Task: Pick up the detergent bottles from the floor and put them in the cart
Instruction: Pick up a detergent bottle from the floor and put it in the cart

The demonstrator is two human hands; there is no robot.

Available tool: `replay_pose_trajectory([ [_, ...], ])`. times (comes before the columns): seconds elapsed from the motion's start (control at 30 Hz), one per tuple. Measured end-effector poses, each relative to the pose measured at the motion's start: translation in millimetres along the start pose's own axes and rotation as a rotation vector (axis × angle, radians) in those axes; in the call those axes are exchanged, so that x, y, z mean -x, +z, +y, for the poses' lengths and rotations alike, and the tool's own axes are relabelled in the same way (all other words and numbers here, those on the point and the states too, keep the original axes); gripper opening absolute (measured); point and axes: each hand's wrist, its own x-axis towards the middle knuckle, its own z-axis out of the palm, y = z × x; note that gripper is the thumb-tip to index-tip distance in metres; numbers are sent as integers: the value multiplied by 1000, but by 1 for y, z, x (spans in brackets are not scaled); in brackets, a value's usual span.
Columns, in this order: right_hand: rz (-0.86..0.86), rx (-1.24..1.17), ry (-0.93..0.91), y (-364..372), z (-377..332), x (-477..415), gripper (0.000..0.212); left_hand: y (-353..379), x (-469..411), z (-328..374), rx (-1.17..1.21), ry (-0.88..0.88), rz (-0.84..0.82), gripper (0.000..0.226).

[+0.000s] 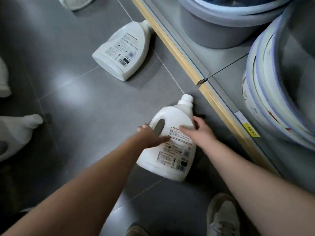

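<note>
Near bottle (172, 114): flat on the floor (68, 99), label up, cap pointing far and slightly right, almost at the shelf lip (177, 51). Gripped on its right flank by the right hand (201, 132), thumb across the label, fingers curled over the shoulder. Met on the handle side by the left hand (150, 137), thumb laid toward the label, fingertips beside the handle hole. Blurred there, so cannot tell whether closed round the handle or only arriving.

Judged step: securing the grasp on this bottle, lift not yet begun. Calls next for a firm hold through the handle, with support on the body from the other side. Then a raise straight up and back toward the near side, away from the lip, before turning for the cart. Cart not in view, so direction unknown.

Far bottle (122, 51): also on its side, label up, cap touching the shelf lip, well apart from the near one. More white bottles (17, 132) at the left edge, partly cut off.

On the right, the wooden shelf lip running diagonally, close beside the cap. Beyond it, basins (213, 28) on the shelf and a yellow price tag (252, 132). Little room on that side. Open grey floor to the left and between the two bottles. Near, a shoe (223, 217) under the right forearm, worth minding when stepping back.
</note>
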Motion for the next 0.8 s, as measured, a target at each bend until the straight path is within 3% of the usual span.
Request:
replay_pose_trajectory([
  [0.1, -12, 29, -21, -8, -9, -16, 82, -12, -24, 11, 242, 44, 28, 118],
  [0.27, -113, 203, -150, -6, -20, -23, 76, 14, -20, -10, 443, -54, 22, 115],
  [0.4, -227, 185, -128, 8, -19, -15, 73, 19, -10, -39, 539, -173, -116, 124],
  [0.57, -324, 99, 153, 5, -7, -12, 96, 16, -22, -47, 841, -77, 2, 100],
  [0.67, -290, 34, 112, 12, 3, -13, 114, 21, -24, -49, 845, -9, 37, 96],
  [0.7, -274, 8, 86, 14, 4, -13, 112, 21, -21, -52, 851, -3, 47, 94],
  [0.8, -261, -40, 6, 17, -3, -7, 79, 11, -5, -56, 877, 29, 111, 60],
])
